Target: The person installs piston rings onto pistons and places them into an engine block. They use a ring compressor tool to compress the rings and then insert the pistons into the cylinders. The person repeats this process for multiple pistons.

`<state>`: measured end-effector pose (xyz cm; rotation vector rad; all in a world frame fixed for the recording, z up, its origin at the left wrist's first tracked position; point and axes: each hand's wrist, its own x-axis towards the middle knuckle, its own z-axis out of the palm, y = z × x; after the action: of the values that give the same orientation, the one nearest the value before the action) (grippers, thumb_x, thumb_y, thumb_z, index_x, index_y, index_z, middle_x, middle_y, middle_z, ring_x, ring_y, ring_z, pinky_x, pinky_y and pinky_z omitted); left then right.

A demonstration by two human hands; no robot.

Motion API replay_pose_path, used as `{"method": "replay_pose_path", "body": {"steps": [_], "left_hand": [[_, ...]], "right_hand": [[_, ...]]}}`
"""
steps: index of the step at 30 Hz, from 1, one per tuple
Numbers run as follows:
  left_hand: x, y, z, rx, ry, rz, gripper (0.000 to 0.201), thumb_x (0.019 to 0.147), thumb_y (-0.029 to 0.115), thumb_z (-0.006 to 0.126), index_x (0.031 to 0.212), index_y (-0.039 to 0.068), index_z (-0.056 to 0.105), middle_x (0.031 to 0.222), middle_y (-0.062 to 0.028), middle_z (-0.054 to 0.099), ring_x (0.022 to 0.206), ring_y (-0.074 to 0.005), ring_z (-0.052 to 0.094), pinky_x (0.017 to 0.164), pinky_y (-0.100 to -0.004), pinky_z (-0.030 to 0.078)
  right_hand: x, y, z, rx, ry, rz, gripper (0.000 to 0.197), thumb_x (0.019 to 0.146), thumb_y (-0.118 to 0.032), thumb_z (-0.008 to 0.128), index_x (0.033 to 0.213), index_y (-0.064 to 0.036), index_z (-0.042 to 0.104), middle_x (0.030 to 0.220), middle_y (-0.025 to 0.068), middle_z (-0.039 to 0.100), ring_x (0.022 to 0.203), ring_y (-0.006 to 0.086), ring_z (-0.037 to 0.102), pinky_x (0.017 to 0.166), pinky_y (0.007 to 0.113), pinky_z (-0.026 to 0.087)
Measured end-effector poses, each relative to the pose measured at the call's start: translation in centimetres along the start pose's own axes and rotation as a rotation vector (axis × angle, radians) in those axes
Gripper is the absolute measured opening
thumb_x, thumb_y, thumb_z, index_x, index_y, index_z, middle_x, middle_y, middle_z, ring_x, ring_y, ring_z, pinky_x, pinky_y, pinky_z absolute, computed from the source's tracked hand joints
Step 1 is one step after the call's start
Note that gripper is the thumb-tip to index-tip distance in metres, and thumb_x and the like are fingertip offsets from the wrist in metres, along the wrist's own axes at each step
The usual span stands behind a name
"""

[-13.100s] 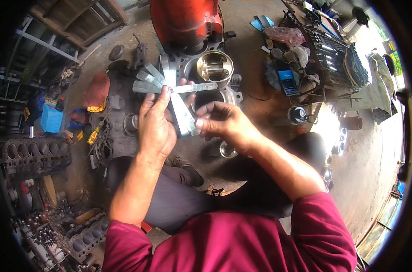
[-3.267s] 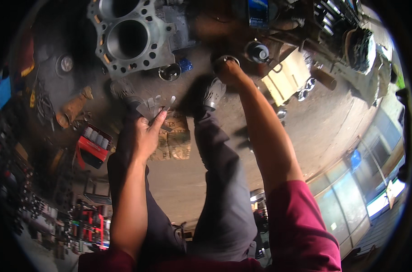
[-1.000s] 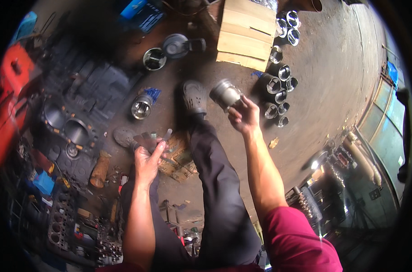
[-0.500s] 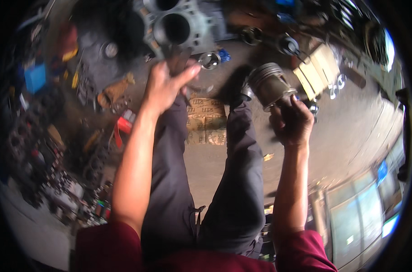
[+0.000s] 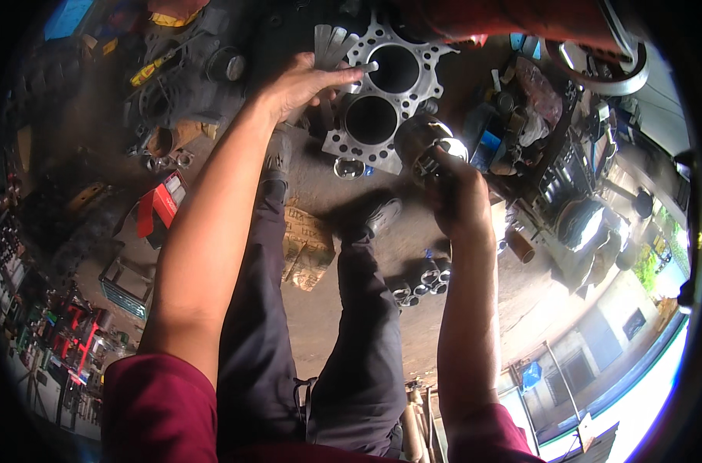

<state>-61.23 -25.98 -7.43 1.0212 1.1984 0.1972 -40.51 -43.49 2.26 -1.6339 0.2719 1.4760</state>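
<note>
My left hand (image 5: 295, 86) is closed on a feeler gauge (image 5: 331, 46), its thin metal blades fanned out over the left edge of an engine block (image 5: 431, 71). The block's flat deck has two large round bores in view and many small holes. A metal piston (image 5: 420, 140) is gripped in my right hand (image 5: 466, 197), just right of the nearer bore and apart from my left hand. Its underside and pin area catch bright light, and my fingers partly hide it.
Flattened brown cardboard (image 5: 308, 247) lies between my feet. Several metal cylindrical parts (image 5: 420, 284) stand right of my leg. A red-and-white box (image 5: 162, 202) sits at the left, a yellow-handled tool (image 5: 152, 69) farther off. A large red object (image 5: 521, 17) spans the far right.
The view has swung toward the engine block, which now shows lower and more to the right. My right hand has brought the piston up beside it and turned it. The gauge's blades now show fanned.
</note>
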Motion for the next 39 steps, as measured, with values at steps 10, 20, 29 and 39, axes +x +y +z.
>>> {"method": "replay_pose_path", "body": {"steps": [10,20,29,39], "left_hand": [[6.3,0.3,0.5,-0.006,-0.055,0.056,0.036,0.071,0.020,0.086,0.096,0.006,0.065,0.077,-0.0007,0.068,0.061,-0.0090,0.059,0.053,-0.0254,0.046],[11.7,-0.9,2.3,0.405,0.152,0.147,0.035,0.065,0.019,0.088,0.087,0.001,0.067,0.072,-0.0075,0.068,0.058,-0.0142,0.063,0.056,-0.0299,0.051],[11.4,1.8,1.9,0.514,0.039,-0.015,0.031,0.064,0.019,0.078,0.087,0.000,0.073,0.085,-0.0195,0.072,0.081,-0.0290,0.072,0.072,-0.0371,0.057],[9.8,3.0,1.6,0.490,0.086,-0.068,0.043,0.067,0.022,0.084,0.100,-0.001,0.070,0.092,-0.0169,0.072,0.084,-0.0264,0.070,0.077,-0.0367,0.054]], "right_hand": [[4.3,-4.2,6.3,-0.165,0.116,0.014,0.026,0.086,-0.014,0.070,0.105,0.0015,0.060,0.077,0.0083,0.061,0.055,0.0140,0.055,0.044,0.026,0.039],[7.3,-5.7,9.5,-0.278,0.079,0.001,0.014,0.085,-0.010,0.067,0.094,0.0001,0.064,0.071,0.0054,0.060,0.052,0.0095,0.051,0.044,0.021,0.038],[10.7,-6.2,10.0,-0.251,-0.061,0.045,0.011,0.087,-0.009,0.064,0.090,0.0012,0.063,0.073,0.0074,0.060,0.055,0.0126,0.053,0.045,0.026,0.038],[12.1,-5.5,11.2,-0.353,0.020,0.067,0.011,0.091,-0.010,0.063,0.088,0.0005,0.064,0.073,0.0069,0.061,0.056,0.0131,0.054,0.047,0.026,0.040]]}}
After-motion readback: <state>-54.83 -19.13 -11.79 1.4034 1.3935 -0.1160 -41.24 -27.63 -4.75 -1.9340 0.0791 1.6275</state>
